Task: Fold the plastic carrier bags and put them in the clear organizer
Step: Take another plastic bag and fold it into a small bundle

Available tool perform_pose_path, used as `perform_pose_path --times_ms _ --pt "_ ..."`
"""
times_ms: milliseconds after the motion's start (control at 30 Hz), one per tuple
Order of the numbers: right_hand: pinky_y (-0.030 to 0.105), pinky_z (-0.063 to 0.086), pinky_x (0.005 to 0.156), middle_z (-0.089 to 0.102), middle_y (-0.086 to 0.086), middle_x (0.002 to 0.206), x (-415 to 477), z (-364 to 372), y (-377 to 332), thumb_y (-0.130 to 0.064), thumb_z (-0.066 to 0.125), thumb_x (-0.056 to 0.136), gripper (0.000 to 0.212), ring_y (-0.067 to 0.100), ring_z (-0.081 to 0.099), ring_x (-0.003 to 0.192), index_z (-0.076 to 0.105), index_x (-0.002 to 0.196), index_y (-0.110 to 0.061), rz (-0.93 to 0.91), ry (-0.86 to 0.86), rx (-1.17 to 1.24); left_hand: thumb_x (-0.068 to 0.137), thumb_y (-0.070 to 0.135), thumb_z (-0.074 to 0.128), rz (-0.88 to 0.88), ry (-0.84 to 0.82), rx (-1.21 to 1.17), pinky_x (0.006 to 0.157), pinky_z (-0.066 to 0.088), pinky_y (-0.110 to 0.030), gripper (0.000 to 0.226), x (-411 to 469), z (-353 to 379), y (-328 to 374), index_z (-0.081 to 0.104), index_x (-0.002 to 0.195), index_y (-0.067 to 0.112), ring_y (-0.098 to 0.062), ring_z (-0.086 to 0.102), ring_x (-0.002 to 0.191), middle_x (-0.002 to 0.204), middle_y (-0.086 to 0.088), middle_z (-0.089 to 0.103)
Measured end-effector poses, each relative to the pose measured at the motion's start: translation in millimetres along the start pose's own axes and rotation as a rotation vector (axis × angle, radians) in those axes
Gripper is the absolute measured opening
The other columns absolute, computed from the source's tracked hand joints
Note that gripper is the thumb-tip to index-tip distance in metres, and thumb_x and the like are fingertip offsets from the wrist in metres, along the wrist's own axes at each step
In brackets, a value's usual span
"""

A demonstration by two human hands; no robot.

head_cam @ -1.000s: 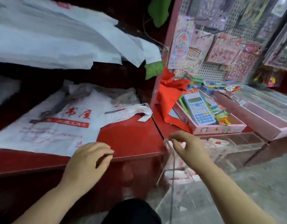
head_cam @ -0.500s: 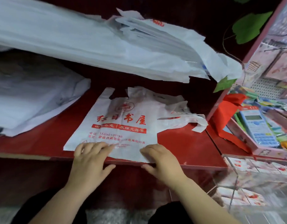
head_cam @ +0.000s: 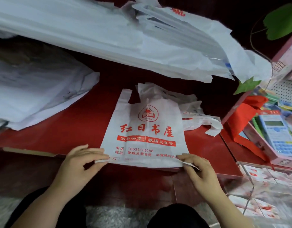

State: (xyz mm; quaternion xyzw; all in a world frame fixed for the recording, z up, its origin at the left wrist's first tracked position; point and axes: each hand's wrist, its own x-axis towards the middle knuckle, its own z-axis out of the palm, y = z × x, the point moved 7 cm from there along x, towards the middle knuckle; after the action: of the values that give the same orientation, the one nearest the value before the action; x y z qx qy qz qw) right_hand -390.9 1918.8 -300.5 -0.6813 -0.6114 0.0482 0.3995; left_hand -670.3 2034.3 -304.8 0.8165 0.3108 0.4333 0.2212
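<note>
Left hand (head_cam: pixel 82 163) and right hand (head_cam: pixel 198 168) each pinch a bottom corner of the white plastic carrier bag with red print (head_cam: pixel 147 129) — it lies flat at the front edge of the glossy red counter (head_cam: pixel 72 129). The thin film looks slick — an uneven pull could free a corner and skew the fold

Two bare forearms (head_cam: pixel 49 195), left hand (head_cam: pixel 79 163), right hand (head_cam: pixel 199 171), black trousers (head_cam: pixel 176 216) (only the knees showing)
</note>
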Motion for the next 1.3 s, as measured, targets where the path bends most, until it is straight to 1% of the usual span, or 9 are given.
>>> perform_pose_path --times_ms 67,167,300,433,700,900,1000,1133,1300 --pt "0.009 0.039 0.072 0.066 -0.022 0.081 2 -5 9 -0.047 0.050 0.075 0.026 -0.007 0.058 0.076 0.062 0.068 -0.024 0.110 0.062 0.090 0.071 0.052 0.049 -0.059 0.091 -0.006 0.094 0.025 -0.001 0.020 3 -2 3 0.064 0.085 0.056 0.025 0.047 0.095 0.082 0.052 0.051" --pt "0.017 0.036 0.057 0.057 0.012 0.062 6 -11 16 -0.036 0.059 0.085 0.040 0.001 0.042 0.058 0.058 0.070 0.001 0.261 0.149 0.150 0.071 0.051 0.040 -0.203 0.204 0.002 0.084 0.036 -0.021 0.054 3 4 0 0.075 0.079 0.010 -0.005 0.054 0.091 0.080 0.017 0.062" --pt "0.021 0.024 0.047 0.030 -0.002 0.050 12 -10 17 -0.009 0.056 0.088 0.037 0.010 0.027 0.048 0.037 0.056 -0.011 0.401 0.220 0.043 0.078 0.041 0.050 -0.262 0.205 0.089 0.052 0.032 -0.018 0.043 13 10 4 0.070 0.076 0.003 -0.016 0.051 0.061 0.056 0.002 0.055" --pt "0.033 0.030 0.054 0.042 0.006 0.052 17 -4 17 -0.017 0.056 0.087 0.025 0.026 0.040 0.056 0.050 0.064 -0.008 0.495 0.233 -0.094 0.076 0.014 0.073 -0.320 0.245 0.225 0.053 0.026 -0.013 0.011 16 8 2 0.071 0.071 0.005 -0.022 0.044 0.051 0.045 0.009 0.035" --pt "0.030 0.025 0.068 0.045 -0.002 0.052 28 0 6 -0.021 0.055 0.086 0.026 0.028 0.040 0.063 0.050 0.061 -0.015 0.523 0.155 -0.387 0.067 0.020 0.074 -0.333 0.180 0.385 0.053 0.033 -0.024 0.010 24 8 4 0.072 0.064 0.010 -0.030 0.050 0.040 0.038 0.004 0.035" --pt "0.032 0.026 0.071 0.056 0.004 0.066 32 -3 4 -0.023 0.055 0.085 0.018 0.032 0.054 0.079 0.052 0.068 -0.017 0.543 0.157 -0.394 0.081 0.022 0.050 -0.022 0.159 0.489 0.087 0.031 -0.041 0.028 30 24 51 0.070 0.095 0.007 -0.025 0.055 0.086 0.080 -0.006 0.066" --pt "0.032 0.026 0.071 0.064 0.006 0.077 33 -3 4 -0.024 0.055 0.086 0.016 0.031 0.054 0.082 0.058 0.073 -0.016 0.543 0.143 -0.399 0.092 0.040 0.031 0.132 -0.198 0.475 0.100 0.026 -0.042 0.050 26 81 77 0.068 0.109 0.010 -0.021 0.057 0.112 0.110 -0.005 0.068" --pt "0.034 0.032 0.071 0.061 0.008 0.075 33 -2 10 -0.025 0.054 0.087 0.019 0.030 0.047 0.074 0.053 0.070 -0.017 0.589 0.111 -0.388 0.081 0.067 -0.012 -0.009 -0.602 0.651 0.114 0.000 -0.040 0.091 22 119 66 0.018 0.147 0.011 -0.016 0.004 0.140 0.153 -0.006 0.009" --pt "0.033 0.035 0.080 0.066 0.005 0.100 38 -2 13 -0.025 0.049 0.090 0.019 0.030 0.057 0.095 0.060 0.103 -0.015 0.631 0.072 -0.434 0.084 0.071 0.025 -0.065 -0.720 0.686 0.111 -0.014 -0.045 0.085 20 125 60 -0.014 0.146 0.027 -0.020 -0.019 0.141 0.154 -0.002 -0.021"
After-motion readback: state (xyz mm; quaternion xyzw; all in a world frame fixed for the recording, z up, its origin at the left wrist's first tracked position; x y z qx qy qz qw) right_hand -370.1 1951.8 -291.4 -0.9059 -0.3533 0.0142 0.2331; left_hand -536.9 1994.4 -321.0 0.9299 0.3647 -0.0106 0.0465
